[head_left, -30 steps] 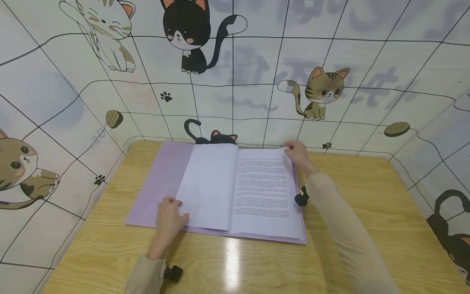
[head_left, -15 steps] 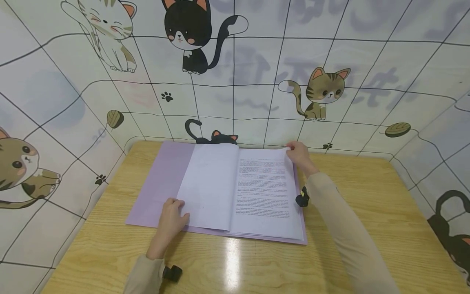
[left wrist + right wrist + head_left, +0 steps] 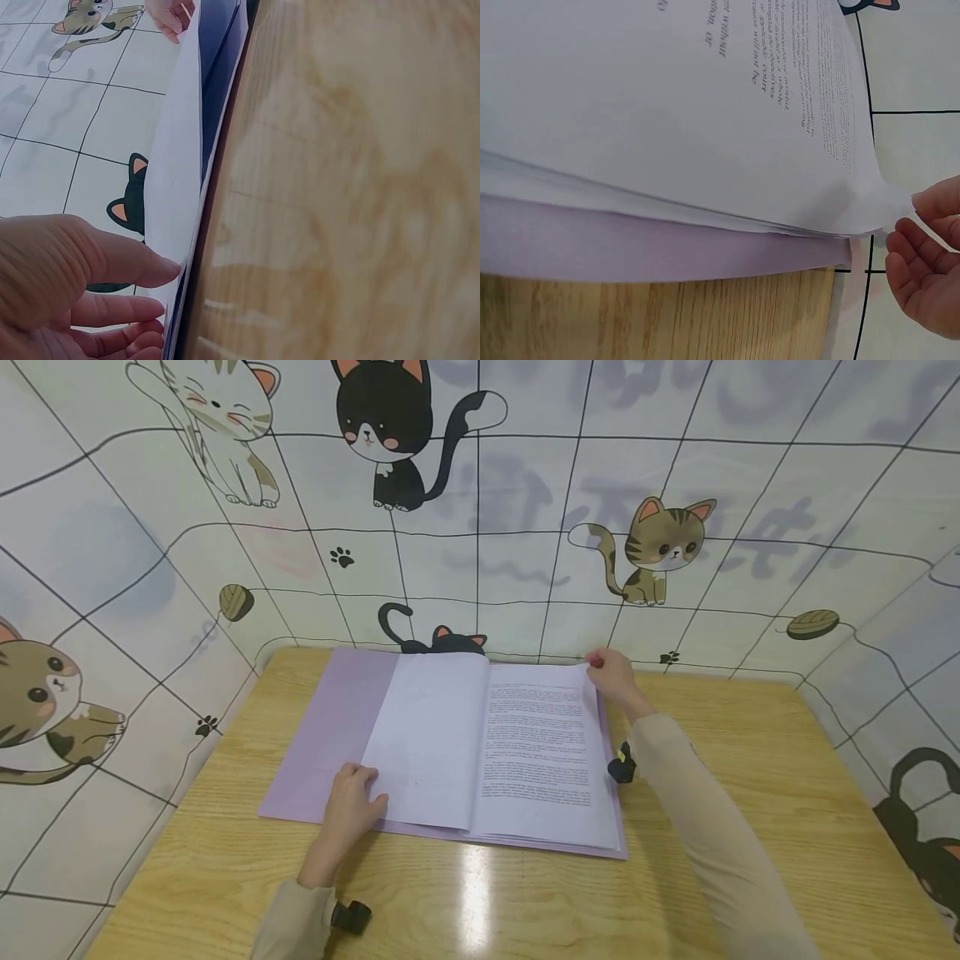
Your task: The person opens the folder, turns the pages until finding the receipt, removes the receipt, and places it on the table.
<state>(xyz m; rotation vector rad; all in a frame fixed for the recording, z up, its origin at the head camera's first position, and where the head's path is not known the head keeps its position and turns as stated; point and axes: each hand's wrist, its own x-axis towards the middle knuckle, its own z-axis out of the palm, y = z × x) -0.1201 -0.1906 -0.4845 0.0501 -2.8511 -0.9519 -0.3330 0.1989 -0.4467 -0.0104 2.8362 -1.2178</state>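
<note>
An open purple folder [image 3: 322, 752] lies on the table with white sheets inside. On its left half is a blank page [image 3: 427, 735], on its right half a page of printed text [image 3: 536, 743]. My left hand [image 3: 348, 810] rests at the lower left edge of the blank page, fingers loosely bent, over the purple cover. At the far right corner, my right hand [image 3: 613, 683] pinches the printed page. In the right wrist view the page corner [image 3: 889, 206] bends up between thumb and fingers, above the sheets beneath.
The wooden table [image 3: 720, 752] extends around the folder on both sides and in front. A wall covering [image 3: 525, 568] with cartoon cats and grid lines rises right behind it. Small black cameras sit at both wrists, the right one [image 3: 621, 764] beside the folder's right edge.
My right hand shifts very slightly to the right at the page's corner. The left hand and the folder stay nearly where they were.
</note>
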